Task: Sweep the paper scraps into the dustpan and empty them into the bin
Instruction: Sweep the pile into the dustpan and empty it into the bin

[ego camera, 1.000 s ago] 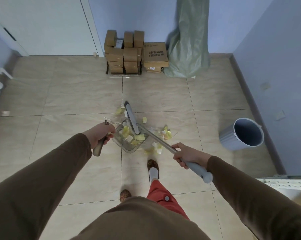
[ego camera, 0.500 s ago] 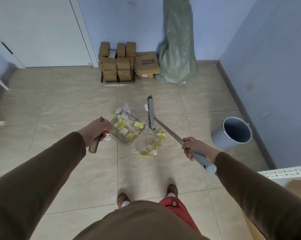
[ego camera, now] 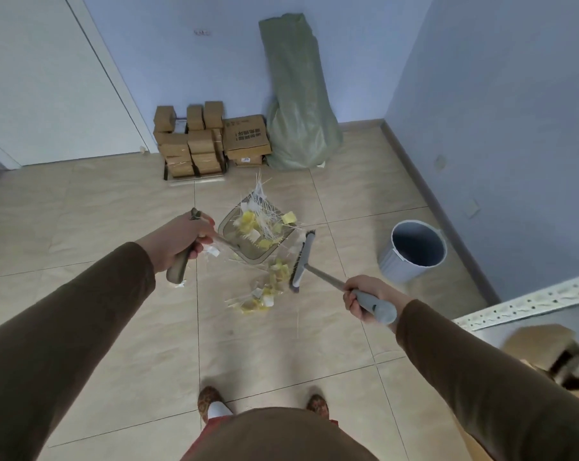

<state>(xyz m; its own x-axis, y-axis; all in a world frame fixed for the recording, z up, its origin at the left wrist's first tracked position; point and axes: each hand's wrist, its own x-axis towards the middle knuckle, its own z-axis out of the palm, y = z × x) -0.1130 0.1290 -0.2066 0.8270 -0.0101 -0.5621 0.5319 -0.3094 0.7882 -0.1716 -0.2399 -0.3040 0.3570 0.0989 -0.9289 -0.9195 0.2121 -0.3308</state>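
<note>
Since half a second ago the dustpan (ego camera: 248,241) has swung further from the person, toward the stacked cardboard boxes (ego camera: 195,144), its mouth now pointing away; it carries yellow and white paper scraps (ego camera: 258,224) with thin white strips sticking out past its far edge. The brush (ego camera: 302,261) has come nearer and now lies just right of the pan, its head angled along the pan's right side. A second heap of loose scraps (ego camera: 265,291) remains on the tiled floor (ego camera: 115,327), between the pan and the person's feet, just left of the brush head. Left hand (ego camera: 178,241): fingers wrapped round the dustpan handle, arm extended, brown sleeve to the wrist. Right hand (ego camera: 364,299): fist closed round the grey grip of the brush handle, arm stretched forward and inward. The grey bin (ego camera: 414,254) stands upright by the right wall, well apart from the pan and right of the brush. A green sack (ego camera: 298,104) leans in the corner beside the boxes.
</note>
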